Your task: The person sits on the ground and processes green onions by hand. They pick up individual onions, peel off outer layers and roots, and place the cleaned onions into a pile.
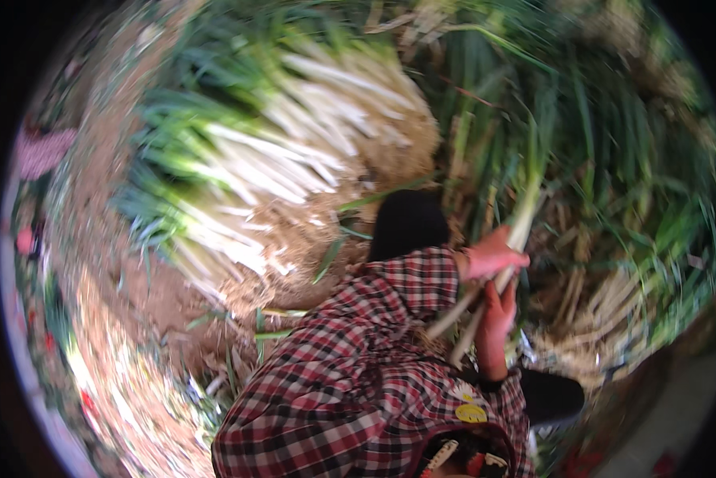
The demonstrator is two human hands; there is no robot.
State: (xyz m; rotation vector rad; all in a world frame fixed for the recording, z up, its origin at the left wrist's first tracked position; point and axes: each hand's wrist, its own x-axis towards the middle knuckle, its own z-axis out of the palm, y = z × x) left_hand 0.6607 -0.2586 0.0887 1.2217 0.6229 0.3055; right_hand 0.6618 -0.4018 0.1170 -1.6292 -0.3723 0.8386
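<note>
My left hand, in what looks like a pink glove, is wrapped around the pale shafts of a few long green onions. Just below it, my right hand, also pink, has its fingers against the same stalks. Their white lower ends slant down towards my checked smock, two of them spread apart. The green leaves reach up and away into the foliage. Blur hides the exact number of stalks and the right fingertips.
Piles of green onions with white shafts and rooty ends lie on the soil to my left. Uncleaned green onions with dense leaves lie to my right. My dark-clad knees stick out on both sides. Loose leaves litter the ground.
</note>
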